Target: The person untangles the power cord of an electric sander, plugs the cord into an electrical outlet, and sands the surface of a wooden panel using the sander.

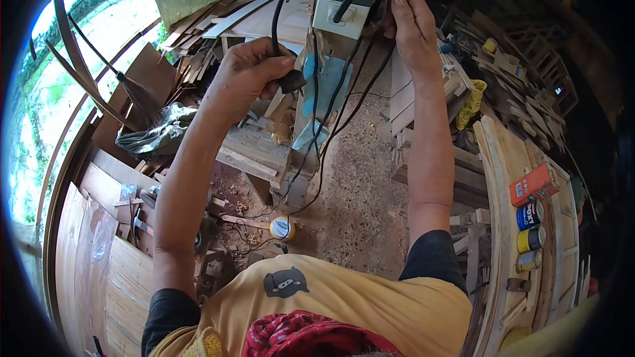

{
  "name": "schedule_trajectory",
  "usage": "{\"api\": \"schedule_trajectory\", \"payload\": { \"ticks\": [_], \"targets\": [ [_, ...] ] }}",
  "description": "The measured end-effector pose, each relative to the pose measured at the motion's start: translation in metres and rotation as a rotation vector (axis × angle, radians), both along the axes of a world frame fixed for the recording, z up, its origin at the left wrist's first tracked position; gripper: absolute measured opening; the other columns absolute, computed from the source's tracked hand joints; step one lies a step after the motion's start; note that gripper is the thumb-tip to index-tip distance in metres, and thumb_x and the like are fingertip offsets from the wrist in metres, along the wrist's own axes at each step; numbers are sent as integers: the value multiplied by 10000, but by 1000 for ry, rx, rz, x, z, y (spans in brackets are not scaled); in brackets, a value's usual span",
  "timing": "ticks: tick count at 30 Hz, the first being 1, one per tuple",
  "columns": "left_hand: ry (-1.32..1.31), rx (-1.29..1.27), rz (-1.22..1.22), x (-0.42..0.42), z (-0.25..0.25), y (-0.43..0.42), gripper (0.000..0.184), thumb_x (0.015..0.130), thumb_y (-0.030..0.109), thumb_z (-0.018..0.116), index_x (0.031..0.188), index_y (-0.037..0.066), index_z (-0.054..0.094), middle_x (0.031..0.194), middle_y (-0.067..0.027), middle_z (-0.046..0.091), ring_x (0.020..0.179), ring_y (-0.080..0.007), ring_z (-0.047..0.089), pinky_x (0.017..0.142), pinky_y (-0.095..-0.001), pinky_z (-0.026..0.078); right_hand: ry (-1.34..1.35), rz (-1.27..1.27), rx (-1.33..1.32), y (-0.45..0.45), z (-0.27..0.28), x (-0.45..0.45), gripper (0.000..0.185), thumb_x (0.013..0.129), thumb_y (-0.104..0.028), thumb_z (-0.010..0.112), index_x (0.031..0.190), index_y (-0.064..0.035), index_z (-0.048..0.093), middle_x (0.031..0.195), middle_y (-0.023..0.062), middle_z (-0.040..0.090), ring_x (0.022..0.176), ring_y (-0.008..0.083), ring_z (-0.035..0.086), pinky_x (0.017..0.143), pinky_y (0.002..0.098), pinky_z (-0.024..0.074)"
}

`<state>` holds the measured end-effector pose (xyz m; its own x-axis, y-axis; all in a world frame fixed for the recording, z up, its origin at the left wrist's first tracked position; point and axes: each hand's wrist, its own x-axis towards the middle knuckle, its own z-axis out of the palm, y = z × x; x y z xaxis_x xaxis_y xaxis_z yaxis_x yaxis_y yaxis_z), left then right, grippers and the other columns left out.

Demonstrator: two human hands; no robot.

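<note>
While the left hand (250, 73) grips a black plug (291, 81), leaving prongs (301, 93) clear, the right hand (415, 30), near white sockets (326, 18), has an unclear hold.

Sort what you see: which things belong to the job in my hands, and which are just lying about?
In the job:
- black plug, pinched in the left hand
- black cord
- white socket panel, beside the right hand

Lying about:
- orange-red box
- tins
- grey-green cloth
- wooden boards
</note>
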<state>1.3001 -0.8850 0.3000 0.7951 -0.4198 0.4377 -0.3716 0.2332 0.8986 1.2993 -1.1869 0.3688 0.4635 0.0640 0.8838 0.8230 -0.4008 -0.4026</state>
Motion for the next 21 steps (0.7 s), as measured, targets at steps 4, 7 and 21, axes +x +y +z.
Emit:
{"api": "schedule_trajectory", "payload": {
  "ticks": [4,7,21],
  "targets": [
    [105,-449,-46,5,6,-12,122,995,126,691,1014,6,690,843,-62,712,590,-101,624,517,-230,511,13,9,25,-7,-35,0,257,1082,-266,571,964,-41,609,772,-10,603,699,45,488,619,246,407],
    [35,-635,-89,16,27,-15,99,1008,93,667,994,-2,691,841,-87,719,618,-127,664,547,-258,565,130,28,122,0,-41,-20,249,1076,-259,576,955,-44,612,784,-11,614,708,42,484,626,241,403],
    [-150,-681,135,3,59,-65,122,967,111,734,985,2,682,837,-86,727,671,-149,717,600,-289,629,160,-9,165,4,-63,-25,225,1052,-236,637,1019,-16,602,810,-10,605,688,45,480,608,229,411]
  ]
}}
